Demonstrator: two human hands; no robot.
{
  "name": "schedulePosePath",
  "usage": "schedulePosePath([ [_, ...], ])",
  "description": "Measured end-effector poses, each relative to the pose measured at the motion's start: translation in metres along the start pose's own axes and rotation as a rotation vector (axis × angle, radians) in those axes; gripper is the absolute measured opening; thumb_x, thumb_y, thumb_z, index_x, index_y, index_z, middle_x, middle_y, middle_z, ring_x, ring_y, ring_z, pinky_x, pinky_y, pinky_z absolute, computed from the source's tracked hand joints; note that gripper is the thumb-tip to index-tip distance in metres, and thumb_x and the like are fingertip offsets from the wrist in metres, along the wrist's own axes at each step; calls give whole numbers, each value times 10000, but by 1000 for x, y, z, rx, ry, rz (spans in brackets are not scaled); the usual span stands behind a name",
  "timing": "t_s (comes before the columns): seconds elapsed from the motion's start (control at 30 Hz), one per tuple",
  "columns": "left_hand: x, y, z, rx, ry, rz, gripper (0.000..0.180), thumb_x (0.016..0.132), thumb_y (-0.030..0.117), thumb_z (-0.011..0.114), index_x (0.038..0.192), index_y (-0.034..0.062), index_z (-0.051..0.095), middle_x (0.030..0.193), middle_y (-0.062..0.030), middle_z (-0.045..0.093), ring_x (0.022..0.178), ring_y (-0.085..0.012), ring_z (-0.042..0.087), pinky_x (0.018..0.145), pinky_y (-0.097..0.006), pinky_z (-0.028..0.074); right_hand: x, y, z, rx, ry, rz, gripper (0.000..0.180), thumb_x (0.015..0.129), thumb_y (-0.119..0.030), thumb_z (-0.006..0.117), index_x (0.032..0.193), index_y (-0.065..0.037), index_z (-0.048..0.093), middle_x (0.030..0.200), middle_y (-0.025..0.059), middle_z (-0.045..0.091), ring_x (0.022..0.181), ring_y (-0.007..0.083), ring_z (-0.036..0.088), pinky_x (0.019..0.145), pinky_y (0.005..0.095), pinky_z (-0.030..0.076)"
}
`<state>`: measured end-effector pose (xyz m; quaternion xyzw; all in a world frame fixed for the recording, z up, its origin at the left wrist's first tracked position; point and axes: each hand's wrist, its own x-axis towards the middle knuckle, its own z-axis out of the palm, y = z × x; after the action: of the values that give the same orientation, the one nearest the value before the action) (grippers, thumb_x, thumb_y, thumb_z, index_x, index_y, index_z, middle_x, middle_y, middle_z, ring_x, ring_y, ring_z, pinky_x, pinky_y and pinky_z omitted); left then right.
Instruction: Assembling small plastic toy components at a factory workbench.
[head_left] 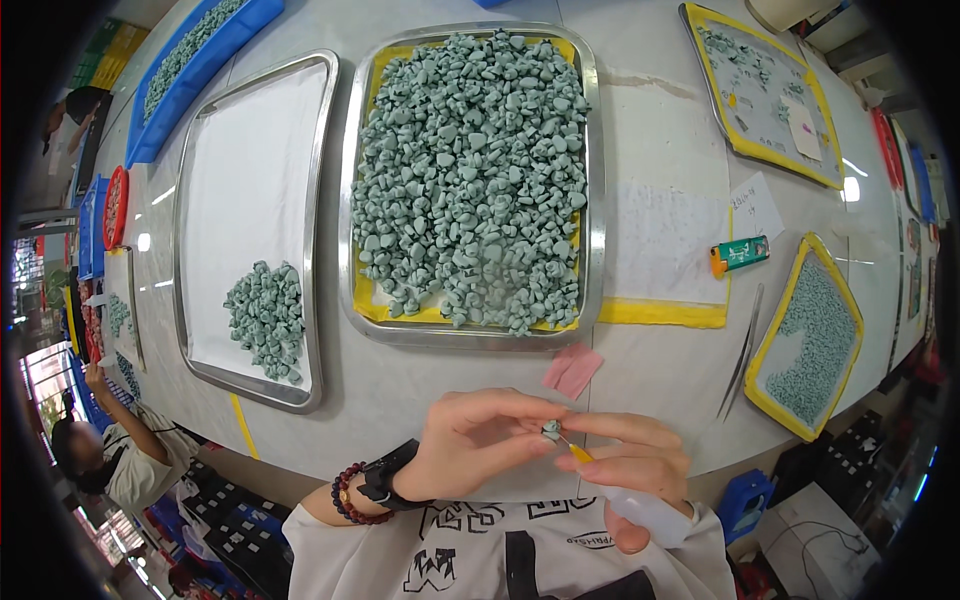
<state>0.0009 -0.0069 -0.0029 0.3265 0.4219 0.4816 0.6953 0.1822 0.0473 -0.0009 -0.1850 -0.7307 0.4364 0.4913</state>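
Grey-green piece (551, 430) sits near the tabletop's (660, 395) close edge in the head view, pinched between thumb and fingertips of the left hand (500, 440); the right hand (625, 455) grips a slim yellow-handled tool (580, 454), its thin tip reaching the piece, though whether it touches is too small to tell; a dark band (388, 477) and a beaded bracelet (347, 495) circle the left wrist.

From the piece, a pink cloth (573, 371) lies just beyond, between 12 and 1 o'clock; a metal tray (597, 190) heaped with similar pieces stands between 11 and 12; a white-lined tray (250, 170) with a smaller pile (265, 320) is at 10; a green lighter (742, 254) lies between 1 and 2; tweezers (748, 335) rest at 2; another person (150, 460) is at 9.
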Motion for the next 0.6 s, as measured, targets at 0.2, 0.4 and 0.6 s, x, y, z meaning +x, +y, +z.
schedulePosePath([
  [0.2,2,-1,1,28,-18,45,284,808,-101,597,1090,-71,578,1026,-165,622,914,-206,638,796,-292,527,2,0,-3,-20,-23,33,541,960,-476,309,910,17,526,634,146,649,688,360,669,523,371,531],
  [0.4,2,0,2,44,-13,36,285,807,-89,608,1089,-54,593,1034,-145,629,901,-175,629,788,-275,520,1,-1,-1,-20,-7,44,526,960,-470,315,911,8,529,651,148,652,706,357,670,531,365,533],
  [0.6,0,-1,1,54,-16,29,290,799,-106,609,1084,-63,581,1036,-151,622,928,-181,630,802,-276,522,2,-4,-5,-57,-93,97,510,962,-457,319,915,4,531,658,153,652,726,356,671,540,364,537],
])
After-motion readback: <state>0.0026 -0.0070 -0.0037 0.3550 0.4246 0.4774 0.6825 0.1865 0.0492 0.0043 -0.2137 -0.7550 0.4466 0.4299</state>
